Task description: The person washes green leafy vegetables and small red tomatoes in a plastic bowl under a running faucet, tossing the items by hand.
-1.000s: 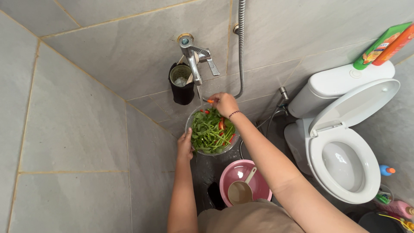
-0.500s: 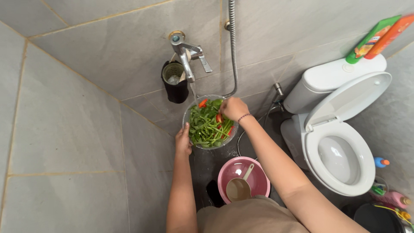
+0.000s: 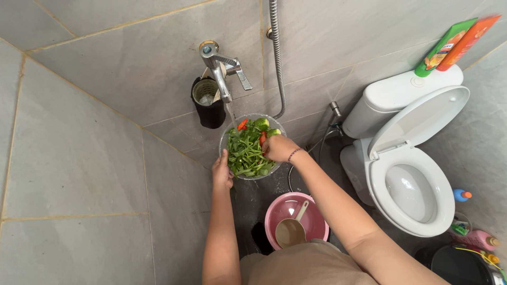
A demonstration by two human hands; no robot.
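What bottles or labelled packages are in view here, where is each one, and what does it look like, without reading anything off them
Green bottle: lying on the toilet tank, flat-sided, with an orange-patterned label.
Orange bottle: right beside the green one, same flat shape.
Blue bottle: on the floor right of the toilet, orange cap.
Pink bottle: lower right corner, lying near a dark bin.
No signs or screens.

The bowl (image 3: 252,148) sits under the tap (image 3: 219,74), greens (image 3: 245,153) in it; basin (image 3: 296,219) below holding a ladle (image 3: 291,229); toilet (image 3: 412,179) right.
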